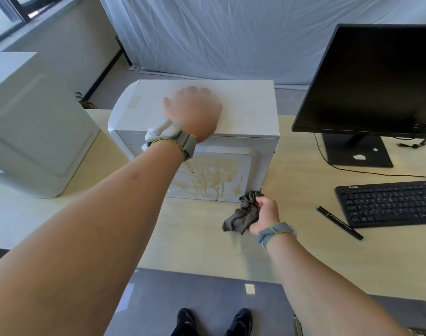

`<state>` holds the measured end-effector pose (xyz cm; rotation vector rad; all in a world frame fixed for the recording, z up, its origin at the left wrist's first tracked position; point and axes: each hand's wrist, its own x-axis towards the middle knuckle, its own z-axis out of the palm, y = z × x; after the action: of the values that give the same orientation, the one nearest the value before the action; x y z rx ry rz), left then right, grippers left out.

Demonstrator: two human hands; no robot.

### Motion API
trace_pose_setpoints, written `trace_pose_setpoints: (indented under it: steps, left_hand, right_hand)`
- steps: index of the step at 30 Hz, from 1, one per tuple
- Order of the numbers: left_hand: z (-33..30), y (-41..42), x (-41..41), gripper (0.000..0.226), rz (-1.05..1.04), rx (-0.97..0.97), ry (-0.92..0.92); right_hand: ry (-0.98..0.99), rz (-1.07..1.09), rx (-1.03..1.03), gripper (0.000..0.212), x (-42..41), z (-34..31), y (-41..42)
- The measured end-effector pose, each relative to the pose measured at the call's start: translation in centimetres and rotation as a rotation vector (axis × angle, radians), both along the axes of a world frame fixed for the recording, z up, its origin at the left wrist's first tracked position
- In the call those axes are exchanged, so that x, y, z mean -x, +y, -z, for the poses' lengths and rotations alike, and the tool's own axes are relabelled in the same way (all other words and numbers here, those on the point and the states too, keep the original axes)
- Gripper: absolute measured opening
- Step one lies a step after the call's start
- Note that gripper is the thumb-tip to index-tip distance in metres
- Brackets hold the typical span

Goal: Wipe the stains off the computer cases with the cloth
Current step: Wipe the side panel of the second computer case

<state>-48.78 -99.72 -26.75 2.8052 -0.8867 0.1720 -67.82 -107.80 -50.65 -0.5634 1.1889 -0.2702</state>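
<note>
The cloth (243,214) is soft, limp and light, bunched in the fist of the right hand (265,215) at about five o'clock of the white computer case (243,110); a wadded grip like this should press well on the tan stain (207,177) on the near panel. The left hand (192,112) lies on the case's top, fingers blurred but seemingly flat, steadying a rigid box. It stands on a smooth pale desk (304,251), a second case (37,132) at nine o'clock and a monitor (372,78) at three.

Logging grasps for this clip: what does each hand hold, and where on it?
The right hand grips the bunched grey cloth at its right side. The left hand holds nothing; it rests on the computer case top.
</note>
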Motion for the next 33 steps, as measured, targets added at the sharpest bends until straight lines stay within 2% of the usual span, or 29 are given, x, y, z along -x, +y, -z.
trace_pose_setpoints:
  steps: [3,5,8,12,13,15,19,21,25,27,30,33]
  left_hand:
    - [0.3,0.0,0.0,0.048,-0.006,0.005,-0.005]
    - [0.3,0.0,0.0,0.048,-0.003,0.006,-0.010]
    - [0.1,0.0,-0.1,0.048,-0.006,0.006,-0.010]
    - [0.4,0.0,0.0,0.048,0.001,0.003,-0.005]
    - [0.3,0.1,0.0,0.049,0.007,0.010,-0.007]
    - [0.3,0.1,0.0,0.049,0.009,0.009,0.005]
    - [0.2,0.1,0.1,0.049,0.015,0.009,0.007]
    - [0.2,0.2,0.1,0.049,0.016,0.013,0.009]
    - [0.2,0.2,0.0,0.049,0.008,0.020,0.011]
    - [0.4,0.0,0.0,0.049,0.006,0.021,0.008]
    - [0.5,0.1,-0.2,0.048,0.002,0.026,0.004]
    - [0.5,0.1,-0.2,0.048,-0.003,0.029,-0.008]
  right_hand:
    - [0.134,-0.127,0.068,0.033,-2.7,6.9,-1.8]
    - [0.080,-0.194,0.032,0.027,-3.8,8.0,-1.1]
    - [-0.006,-0.144,0.014,0.013,-4.9,0.8,2.0]
    - [-0.100,0.005,0.088,0.029,-5.0,-3.4,2.4]
    - [-0.134,0.017,0.117,0.026,-4.6,-5.2,2.4]
    - [-0.229,0.016,0.156,0.015,-3.7,-8.3,2.6]
    - [-0.473,-0.042,0.278,0.014,-2.3,-14.6,2.0]
    - [-0.519,-0.072,0.315,0.009,-1.7,-16.1,1.5]
    - [-0.409,-0.184,0.225,0.020,0.0,-15.0,1.6]
    - [-0.210,-0.206,0.126,0.019,0.7,-12.6,2.3]
    - [0.084,-0.179,0.102,0.013,0.6,-6.9,2.8]
    - [0.169,-0.163,0.099,0.024,-1.6,0.0,2.4]
